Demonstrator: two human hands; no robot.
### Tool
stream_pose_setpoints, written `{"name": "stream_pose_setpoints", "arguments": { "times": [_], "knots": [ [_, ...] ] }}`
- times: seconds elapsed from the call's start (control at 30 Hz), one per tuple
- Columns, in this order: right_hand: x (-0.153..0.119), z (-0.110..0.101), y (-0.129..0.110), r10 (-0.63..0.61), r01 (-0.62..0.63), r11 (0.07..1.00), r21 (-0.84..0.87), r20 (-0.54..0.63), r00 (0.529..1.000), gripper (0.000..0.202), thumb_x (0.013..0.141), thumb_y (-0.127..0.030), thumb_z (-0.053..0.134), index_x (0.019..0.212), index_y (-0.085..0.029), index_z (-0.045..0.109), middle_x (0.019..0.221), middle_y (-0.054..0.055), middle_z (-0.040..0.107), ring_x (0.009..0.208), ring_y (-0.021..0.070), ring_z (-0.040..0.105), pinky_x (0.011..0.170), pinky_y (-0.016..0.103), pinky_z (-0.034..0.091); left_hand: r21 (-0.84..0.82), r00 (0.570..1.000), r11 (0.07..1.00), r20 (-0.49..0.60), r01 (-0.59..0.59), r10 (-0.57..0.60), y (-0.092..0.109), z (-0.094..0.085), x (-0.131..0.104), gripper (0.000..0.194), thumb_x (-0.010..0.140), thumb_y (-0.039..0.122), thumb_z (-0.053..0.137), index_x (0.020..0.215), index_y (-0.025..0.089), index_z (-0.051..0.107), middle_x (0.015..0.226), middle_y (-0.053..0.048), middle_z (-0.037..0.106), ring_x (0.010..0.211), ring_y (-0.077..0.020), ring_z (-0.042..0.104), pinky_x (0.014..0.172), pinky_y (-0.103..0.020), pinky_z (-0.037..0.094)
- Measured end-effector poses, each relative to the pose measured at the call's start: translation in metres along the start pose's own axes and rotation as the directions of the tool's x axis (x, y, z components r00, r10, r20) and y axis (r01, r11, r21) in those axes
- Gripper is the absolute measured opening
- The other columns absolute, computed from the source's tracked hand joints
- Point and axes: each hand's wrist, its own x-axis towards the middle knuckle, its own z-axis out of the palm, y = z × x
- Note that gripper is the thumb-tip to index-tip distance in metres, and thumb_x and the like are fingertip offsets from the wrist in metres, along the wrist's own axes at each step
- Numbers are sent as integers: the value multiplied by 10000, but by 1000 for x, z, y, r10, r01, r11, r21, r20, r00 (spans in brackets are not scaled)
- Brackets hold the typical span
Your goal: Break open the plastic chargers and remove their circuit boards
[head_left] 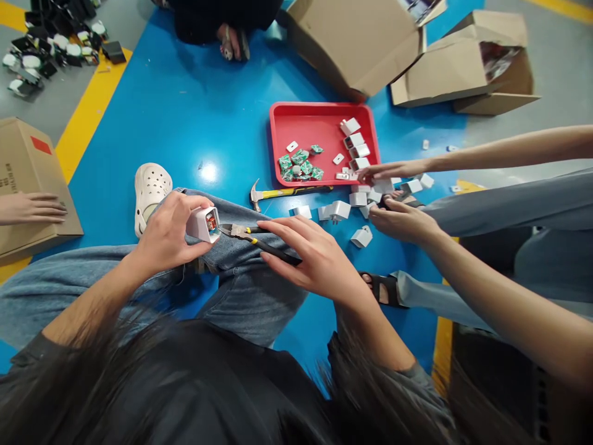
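Left carton (34, 179): around 9 to 10 o'clock, with hours counted from the white casing (197, 224) and 12 at the top of the view; another person's hand (34, 208) lies flat on it.
Black-and-white pile (55, 46): between 10 and 11, far off on the floor.
Pale clog (152, 185): at 10, beyond the left hand.
Left hand (162, 235): pinching the casing between thumb below and fingers above, from its 9 o'clock side.
White casing: above the denim leg, long axis running roughly 9 to 3, open mouth facing 3 towards the right hand; reddish parts show inside.
Pliers (238, 231): tips at that mouth, nothing standing between; whether they touch the rim, I cannot tell. Long axis runs back between 3 and 4, handles parted.
Right hand (312, 250): at 3 to 4, fingers stretched over the handles and holding them; thumb hidden.
Hammer (296, 192): between 2 and 3, on the blue floor, apart from the pliers.
Red tray (319, 110): at 2, with green boards (300, 156) and white shells inside.
Loose shells (340, 211): near 3, past the right hand's fingers.
Co-worker's hands (403, 217): around 3, among those shells, clear of the pliers.
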Motion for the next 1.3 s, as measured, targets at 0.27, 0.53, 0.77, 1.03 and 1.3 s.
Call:
{"name": "stream_pose_setpoints", "arguments": {
  "times": [0.27,0.53,0.77,1.03,1.3],
  "knots": [
    [4,2,-11,17,-10,993,-115,56,998,395,978,-354,487,1321,-163,537,1126,137,664,977,255,616,843,393,519,166,992,978,12,-125,125,-2,0,0,552,770,224,731,1236,231,436,1122,-71,652,971,-245,577,843,-391,505],
    [12,19,-15,105,-73,976,-204,151,983,447,994,-479,419,1191,-123,604,958,130,661,874,236,613,762,337,486,263,952,916,130,-303,277,-14,-13,1,423,827,234,653,1207,196,469,1062,-80,670,946,-263,581,775,-384,466],
    [12,18,-15,90,-53,981,-187,197,976,429,980,-485,454,1163,-141,635,928,117,680,843,219,625,704,295,456,408,901,816,323,-409,289,-14,-16,0,372,926,375,567,1230,165,528,1001,-82,692,840,-231,612,669,-349,409],
    [-36,-23,32,390,-388,921,42,-54,919,386,930,-510,544,1163,-228,666,987,76,724,813,221,680,696,320,530,485,980,874,173,-2,-94,-85,-72,-58,550,939,607,458,1316,209,492,1041,-100,648,920,-260,589,735,-361,452],
    [-43,22,127,706,-704,706,73,4,708,574,908,-637,515,1120,-138,705,852,55,732,694,135,610,614,234,457,229,964,970,227,83,-136,-93,-18,-54,638,842,732,497,1322,313,482,1073,-61,651,889,-291,638,539,-347,422]
  ]
}}
